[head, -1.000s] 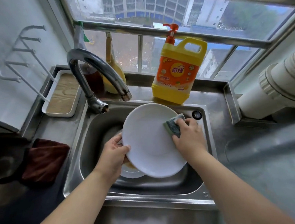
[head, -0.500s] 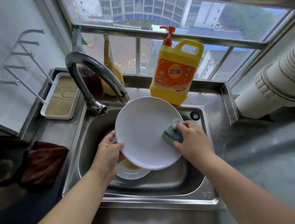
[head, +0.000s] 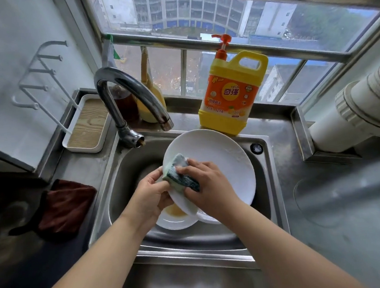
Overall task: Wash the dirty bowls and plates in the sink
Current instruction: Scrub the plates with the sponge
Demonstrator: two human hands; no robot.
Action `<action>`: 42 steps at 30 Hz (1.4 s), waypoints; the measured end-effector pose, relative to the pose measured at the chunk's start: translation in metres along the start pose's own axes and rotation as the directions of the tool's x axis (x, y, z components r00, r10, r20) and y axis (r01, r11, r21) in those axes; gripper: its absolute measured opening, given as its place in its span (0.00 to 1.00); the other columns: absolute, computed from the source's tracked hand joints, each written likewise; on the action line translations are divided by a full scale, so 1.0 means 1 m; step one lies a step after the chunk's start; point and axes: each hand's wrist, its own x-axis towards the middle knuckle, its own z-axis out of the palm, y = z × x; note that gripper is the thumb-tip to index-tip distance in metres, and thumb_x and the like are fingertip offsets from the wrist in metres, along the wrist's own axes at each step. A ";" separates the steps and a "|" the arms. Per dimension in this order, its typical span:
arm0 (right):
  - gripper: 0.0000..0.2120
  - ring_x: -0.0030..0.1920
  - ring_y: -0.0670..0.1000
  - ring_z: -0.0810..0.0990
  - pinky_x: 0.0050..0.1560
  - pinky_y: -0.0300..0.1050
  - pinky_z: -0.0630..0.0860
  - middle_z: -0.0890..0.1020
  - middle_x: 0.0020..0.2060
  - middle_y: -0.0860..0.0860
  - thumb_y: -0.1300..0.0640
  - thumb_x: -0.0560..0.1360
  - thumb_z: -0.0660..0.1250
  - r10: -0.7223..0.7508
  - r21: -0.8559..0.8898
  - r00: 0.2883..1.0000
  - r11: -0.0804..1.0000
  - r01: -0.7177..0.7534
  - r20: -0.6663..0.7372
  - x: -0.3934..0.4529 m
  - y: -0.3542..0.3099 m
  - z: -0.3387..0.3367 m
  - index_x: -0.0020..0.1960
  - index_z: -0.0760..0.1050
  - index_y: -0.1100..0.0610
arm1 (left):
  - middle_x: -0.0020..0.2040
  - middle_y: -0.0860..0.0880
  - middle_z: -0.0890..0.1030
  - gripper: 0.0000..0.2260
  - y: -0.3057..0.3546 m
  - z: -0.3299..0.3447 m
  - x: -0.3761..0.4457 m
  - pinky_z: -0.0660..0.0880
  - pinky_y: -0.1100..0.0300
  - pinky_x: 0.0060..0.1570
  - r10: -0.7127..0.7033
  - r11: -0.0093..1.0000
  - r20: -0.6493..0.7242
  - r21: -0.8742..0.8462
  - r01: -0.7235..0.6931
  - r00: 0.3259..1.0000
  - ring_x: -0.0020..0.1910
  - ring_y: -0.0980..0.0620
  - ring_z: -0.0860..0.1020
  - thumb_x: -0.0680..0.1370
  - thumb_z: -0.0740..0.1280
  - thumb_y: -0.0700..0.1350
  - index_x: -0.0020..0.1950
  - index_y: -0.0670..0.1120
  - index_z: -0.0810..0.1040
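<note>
A large white plate (head: 217,159) is held tilted over the steel sink (head: 273,205). My left hand (head: 150,194) grips its lower left rim. My right hand (head: 207,190) presses a green and yellow sponge (head: 180,176) against the plate's left edge, close to my left fingers. Under the plate, on the sink floor, lies a white dish with yellowish residue (head: 174,217), and another white dish (head: 207,218) shows partly beside it.
A curved chrome tap (head: 130,94) arches over the sink's back left. A yellow detergent bottle (head: 233,95) stands behind the sink. A white tray with a wooden base (head: 87,127) and a dark red cloth (head: 64,208) lie to the left. A white pipe (head: 358,105) juts in from the right.
My right hand has slid the sponge from the plate's right side across to its left rim. The plate has shifted slightly right and tilted more.
</note>
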 end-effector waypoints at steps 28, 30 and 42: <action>0.23 0.65 0.60 0.68 0.67 0.59 0.67 0.70 0.68 0.55 0.61 0.74 0.68 -0.079 -0.363 0.996 0.930 0.056 -0.048 0.031 0.058 -0.063 0.68 0.71 0.53 | 0.57 0.42 0.80 0.13 -0.007 0.010 -0.002 0.81 0.50 0.37 -0.062 0.989 -0.169 0.121 0.084 0.984 0.53 0.41 0.79 0.81 0.59 0.36 0.63 0.48 0.72; 0.22 0.64 0.61 0.69 0.65 0.60 0.68 0.72 0.67 0.56 0.62 0.73 0.69 -0.201 -0.357 0.979 0.918 0.174 -0.039 0.042 0.047 -0.061 0.66 0.73 0.54 | 0.57 0.42 0.80 0.14 -0.006 0.011 -0.002 0.82 0.48 0.38 -0.064 0.990 -0.149 0.117 0.082 0.987 0.53 0.41 0.79 0.81 0.59 0.36 0.64 0.47 0.72; 0.23 0.60 0.55 0.69 0.59 0.44 0.68 0.71 0.63 0.52 0.49 0.71 0.68 0.177 -0.203 0.984 0.965 -0.166 0.036 -0.035 0.039 -0.012 0.66 0.73 0.48 | 0.48 0.47 0.82 0.11 -0.003 0.001 0.007 0.80 0.58 0.30 0.017 1.000 -0.284 0.010 -0.015 0.959 0.45 0.48 0.80 0.81 0.57 0.35 0.54 0.50 0.75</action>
